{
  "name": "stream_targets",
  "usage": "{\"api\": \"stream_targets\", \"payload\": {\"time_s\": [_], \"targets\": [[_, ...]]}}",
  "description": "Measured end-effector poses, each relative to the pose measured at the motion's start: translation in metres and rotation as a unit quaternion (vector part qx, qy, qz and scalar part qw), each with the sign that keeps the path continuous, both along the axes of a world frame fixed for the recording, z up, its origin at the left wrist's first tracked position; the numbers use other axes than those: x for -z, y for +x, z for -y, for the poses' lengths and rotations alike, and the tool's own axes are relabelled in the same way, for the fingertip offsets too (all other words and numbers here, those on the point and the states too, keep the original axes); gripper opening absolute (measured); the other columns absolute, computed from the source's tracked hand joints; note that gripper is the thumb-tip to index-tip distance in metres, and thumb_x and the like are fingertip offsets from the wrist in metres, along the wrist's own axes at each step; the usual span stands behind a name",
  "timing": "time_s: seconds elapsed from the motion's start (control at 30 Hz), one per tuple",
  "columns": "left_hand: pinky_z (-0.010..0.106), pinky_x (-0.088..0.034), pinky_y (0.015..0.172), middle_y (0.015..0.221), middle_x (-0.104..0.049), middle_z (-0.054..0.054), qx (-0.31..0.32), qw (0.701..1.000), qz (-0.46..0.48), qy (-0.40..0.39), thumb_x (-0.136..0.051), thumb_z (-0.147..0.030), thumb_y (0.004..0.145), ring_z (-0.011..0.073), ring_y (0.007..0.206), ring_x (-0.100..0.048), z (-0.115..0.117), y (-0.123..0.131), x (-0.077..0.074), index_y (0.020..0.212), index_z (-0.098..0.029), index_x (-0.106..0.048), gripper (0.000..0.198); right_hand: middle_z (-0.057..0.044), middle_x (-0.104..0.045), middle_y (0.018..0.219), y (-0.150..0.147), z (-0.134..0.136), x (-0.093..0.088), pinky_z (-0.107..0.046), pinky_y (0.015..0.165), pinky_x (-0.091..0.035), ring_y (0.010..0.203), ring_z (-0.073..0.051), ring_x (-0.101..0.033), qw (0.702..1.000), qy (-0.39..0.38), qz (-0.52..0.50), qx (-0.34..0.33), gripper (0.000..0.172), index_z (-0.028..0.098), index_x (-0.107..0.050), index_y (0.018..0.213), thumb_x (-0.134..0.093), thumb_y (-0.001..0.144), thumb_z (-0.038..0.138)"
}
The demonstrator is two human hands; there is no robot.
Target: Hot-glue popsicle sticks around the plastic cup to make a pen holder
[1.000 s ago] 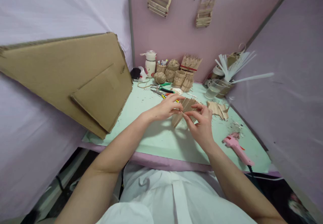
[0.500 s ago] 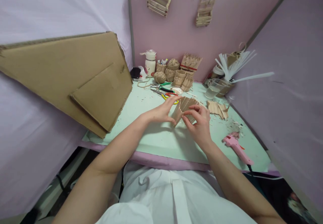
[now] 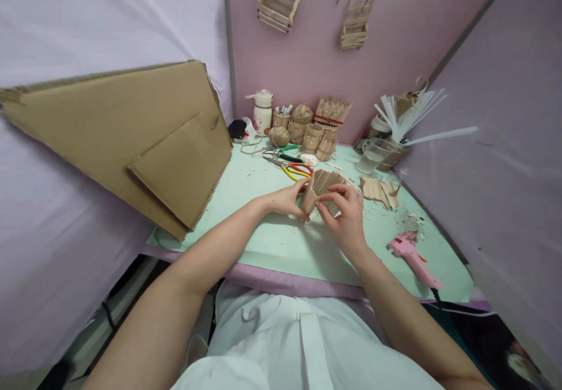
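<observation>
A small brown cup-like piece made of cardboard strips (image 3: 327, 180) is held between my hands over the pale green table (image 3: 281, 243). My left hand (image 3: 287, 199) curves round its left side, with thumb and fingers on its wall. At the near rim, my right hand (image 3: 345, 211) pinches the edge between thumb and forefinger, and its other fingers lie over the opening. Part of the piece's right side is hidden behind the right hand. Just beyond the left hand lie pliers with red and yellow handles (image 3: 298, 171).
A pink glue gun (image 3: 415, 259) lies at the right, near a flat strip panel (image 3: 380, 191). Behind are twine balls (image 3: 279, 136), small cardboard cups (image 3: 312, 137), a white bottle (image 3: 262, 115), and a clear cup (image 3: 372, 157) beside white glue sticks (image 3: 404, 117). Large cardboard sheets (image 3: 109, 120) lean at left.
My left hand has slid slightly down and closed more around the piece's left side. My right hand keeps its pinch at the rim.
</observation>
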State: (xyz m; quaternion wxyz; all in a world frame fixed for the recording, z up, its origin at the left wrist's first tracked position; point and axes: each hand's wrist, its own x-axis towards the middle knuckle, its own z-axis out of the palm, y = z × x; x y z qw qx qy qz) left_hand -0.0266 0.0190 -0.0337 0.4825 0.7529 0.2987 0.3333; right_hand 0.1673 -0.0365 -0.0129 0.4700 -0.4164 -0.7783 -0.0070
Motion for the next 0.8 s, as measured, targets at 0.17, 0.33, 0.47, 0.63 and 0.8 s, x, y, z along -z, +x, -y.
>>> {"api": "stream_targets", "payload": {"time_s": [0.17,0.33,0.47,0.63,0.8], "targets": [[0.047,-0.041,0.110,0.142,-0.053,0.019,-0.012,1.000,-0.023,0.016,-0.089,-0.023,0.052,0.0341,0.132,-0.052,-0.0013,-0.0009,0.0007,0.149,-0.015,-0.034,0.112,-0.007,-0.062,0.106,-0.0006,0.0002,-0.0002,-0.049,0.094,-0.039,0.105,-0.027,-0.054,1.000,0.000,0.000,0.004,0.007,0.025,-0.072,0.086,-0.067,0.086,0.030],[0.047,-0.041,0.110,0.143,-0.052,0.020,-0.017,0.999,-0.030,0.020,-0.088,-0.025,0.054,0.0344,0.132,-0.051,0.0005,-0.0007,-0.0001,0.149,-0.015,-0.035,0.109,-0.007,-0.061,0.106,-0.0001,0.0001,0.0003,-0.048,0.095,-0.038,0.105,-0.027,-0.055,1.000,-0.003,0.001,-0.002,0.008,0.025,-0.071,0.087,-0.066,0.087,0.030],[0.048,-0.041,0.110,0.143,-0.052,0.020,-0.023,0.999,-0.035,0.027,-0.087,-0.025,0.054,0.0350,0.133,-0.051,0.0013,-0.0011,-0.0008,0.149,-0.014,-0.036,0.108,-0.007,-0.061,0.106,-0.0004,0.0010,0.0003,-0.048,0.095,-0.039,0.105,-0.026,-0.054,1.000,-0.012,-0.004,-0.001,0.009,0.025,-0.071,0.087,-0.065,0.088,0.032],[0.049,-0.040,0.110,0.143,-0.052,0.020,-0.010,0.999,-0.020,0.025,-0.087,-0.025,0.055,0.0346,0.132,-0.051,0.0015,-0.0004,-0.0010,0.148,-0.014,-0.036,0.107,-0.007,-0.061,0.107,-0.0014,0.0020,0.0001,-0.048,0.096,-0.038,0.106,-0.027,-0.054,1.000,-0.021,-0.007,0.001,0.010,0.025,-0.070,0.087,-0.064,0.088,0.032],[0.047,-0.038,0.113,0.144,-0.051,0.020,-0.004,1.000,-0.015,0.023,-0.088,-0.025,0.053,0.0335,0.132,-0.051,0.0014,0.0004,-0.0005,0.148,-0.014,-0.034,0.110,-0.007,-0.061,0.108,-0.0017,0.0021,0.0014,-0.048,0.096,-0.037,0.106,-0.026,-0.054,1.000,-0.027,-0.002,0.006,0.010,0.026,-0.070,0.089,-0.063,0.088,0.033]]}}
